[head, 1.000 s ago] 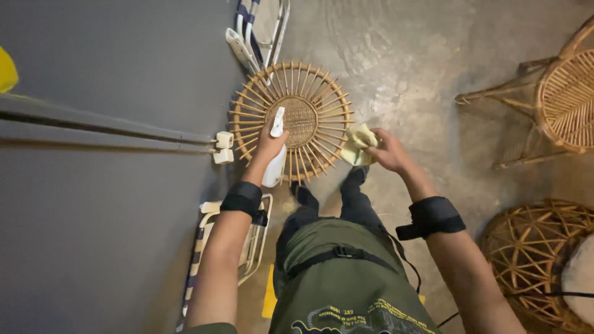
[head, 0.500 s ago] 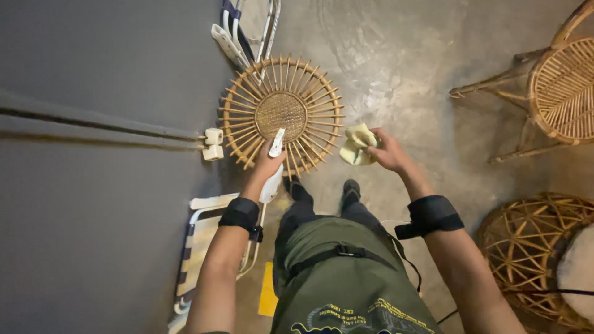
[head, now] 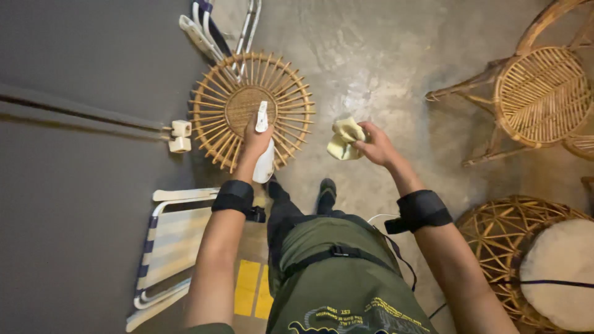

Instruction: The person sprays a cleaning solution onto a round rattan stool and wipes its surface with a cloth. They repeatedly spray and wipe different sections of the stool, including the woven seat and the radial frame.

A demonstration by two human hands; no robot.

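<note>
The left hand is wrapped around a white spray bottle, fingers closed on its body, with the nozzle end pointing up over the middle of a round rattan stool. The bottle hangs just above the stool's woven centre disc, and its lower end sticks out below the hand, over the stool's near rim. The stool stands on the grey concrete floor, seen from straight above, its spokes fanning out to the ring.

The right hand pinches a crumpled pale yellow cloth between thumb and fingers. The cloth is held in the air just right of the stool, apart from its rim. Both wrists wear black bands.

The person stands directly behind the stool, in olive green trousers with a black strap across them, one dark shoe showing below the cloth.

Left of the stool, two small white blocks sit at the end of a dark rail on the grey wall. A folded white-framed lawn chair with striped fabric leans low on the left, beside the left forearm. More white tubing lies behind the stool, touching its far rim.

On the right, a rattan chair stands well apart from the hands. Nearer, at the lower right, is a woven rattan basket stool with a pale round cushion on top.
</note>
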